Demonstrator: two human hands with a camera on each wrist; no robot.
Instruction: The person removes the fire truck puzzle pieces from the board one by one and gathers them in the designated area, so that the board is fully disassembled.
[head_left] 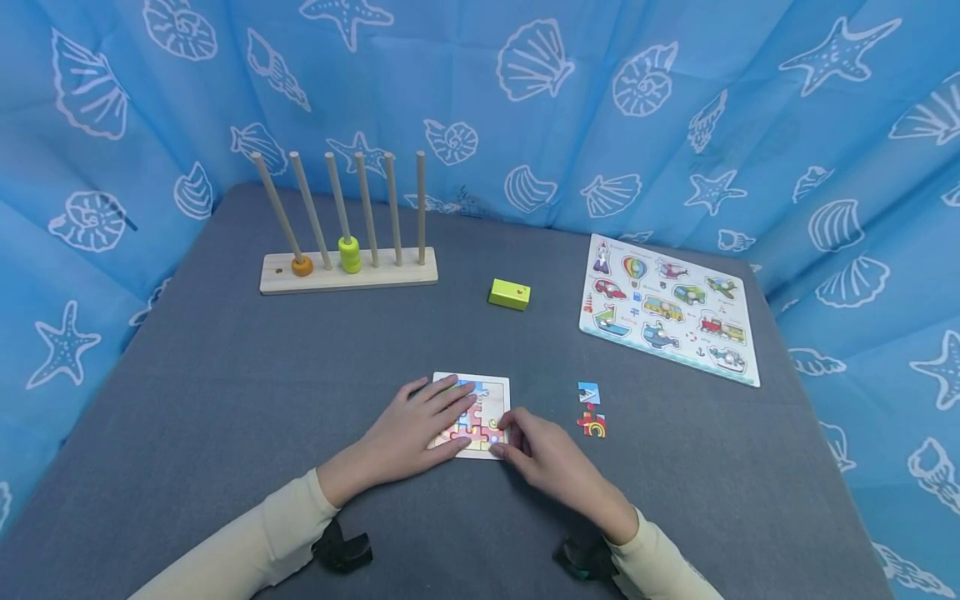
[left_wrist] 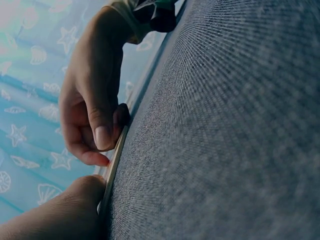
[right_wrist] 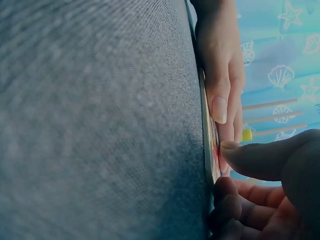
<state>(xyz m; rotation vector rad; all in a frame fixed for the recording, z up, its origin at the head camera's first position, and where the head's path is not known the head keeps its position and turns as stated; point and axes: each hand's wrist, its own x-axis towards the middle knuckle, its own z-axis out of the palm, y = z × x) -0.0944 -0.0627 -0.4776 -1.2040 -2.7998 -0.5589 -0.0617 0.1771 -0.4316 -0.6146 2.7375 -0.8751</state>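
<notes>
A small square jigsaw puzzle (head_left: 504, 385) in a pale wooden frame lies on the table, with pink, blue and yellow pieces in it. Bare pale base shows at its upper right. My left hand (head_left: 415, 427) rests flat across the left part, fingers spread, covering many pieces. At the lower right, my right hand (head_left: 553, 461) has thumb and index finger bent about a puzzle piece (head_left: 492, 436) near the frame's edge; its other fingers are curled in. The right wrist view shows the thumb (right_wrist: 240, 152) on the puzzle's surface. Two loose puzzle pieces (head_left: 588, 393) (head_left: 593, 425) lie right of the hand.
A wooden peg stand (head_left: 348, 279) with an orange bead and several green beads stands at back left. A green block (head_left: 509, 294) lies behind the puzzle. At right is a vehicle picture board (head_left: 670, 308). A blue shell-patterned curtain (head_left: 480, 108) hangs behind the grey table (head_left: 315, 358).
</notes>
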